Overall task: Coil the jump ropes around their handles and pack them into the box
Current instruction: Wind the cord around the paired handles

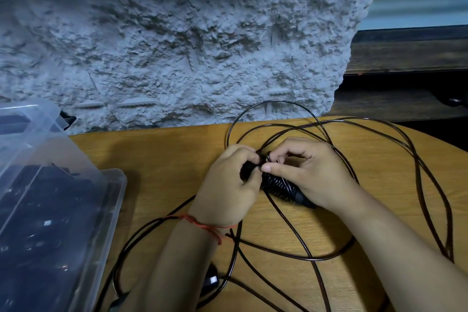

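At the middle of the wooden table (164, 157), a black jump rope handle (279, 186) wears tight glossy coils of its thin dark cord (278, 101). The grip of the left hand (228, 187) is clamped round the handle's end; that of the right hand (310, 172) pinches the cord. Loose loops sprawl around.

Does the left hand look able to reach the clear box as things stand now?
Probably yes: the clear box stands on the same side as the left hand, with only bare table between. However, that hand is busy holding the handle, and loose rope lies under its wrist.
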`<state>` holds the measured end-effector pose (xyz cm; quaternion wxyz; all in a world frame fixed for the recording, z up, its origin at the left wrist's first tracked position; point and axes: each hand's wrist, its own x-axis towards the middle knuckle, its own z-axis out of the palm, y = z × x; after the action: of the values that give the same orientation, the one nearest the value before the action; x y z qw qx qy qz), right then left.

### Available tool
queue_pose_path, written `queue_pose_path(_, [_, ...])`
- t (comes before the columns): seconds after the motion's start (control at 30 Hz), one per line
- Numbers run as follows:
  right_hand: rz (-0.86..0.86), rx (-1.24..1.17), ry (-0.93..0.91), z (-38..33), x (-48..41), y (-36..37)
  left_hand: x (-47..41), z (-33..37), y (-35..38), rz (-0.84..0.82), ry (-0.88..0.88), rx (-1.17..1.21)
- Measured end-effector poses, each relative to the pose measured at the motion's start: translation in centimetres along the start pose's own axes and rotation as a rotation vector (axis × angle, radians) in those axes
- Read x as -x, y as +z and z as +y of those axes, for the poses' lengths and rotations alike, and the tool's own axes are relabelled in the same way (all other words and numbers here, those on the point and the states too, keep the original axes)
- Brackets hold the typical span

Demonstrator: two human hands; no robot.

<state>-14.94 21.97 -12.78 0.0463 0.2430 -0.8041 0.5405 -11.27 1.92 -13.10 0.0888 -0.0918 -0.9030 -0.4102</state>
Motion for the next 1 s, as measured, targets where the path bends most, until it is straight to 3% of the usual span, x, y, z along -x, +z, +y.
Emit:
queue_pose_path(0.13, [0.002, 0.084, -0.154, 0.6, 0.5, 0.3, -0.2, -0.4, -0.4, 0.014, -0.026, 0.016])
queue_pose_path(0.57, [0.053, 0.069, -0.210, 1.3, 0.9, 0.4, 0.0, -0.1, -0.6, -0.025, -0.052, -0.046])
queue_pose_path(1.0, [0.008, 0.115, -0.221, 1.4, 0.6, 0.3, -0.3, -0.1, -0.8, -0.061, -0.249, 0.191])
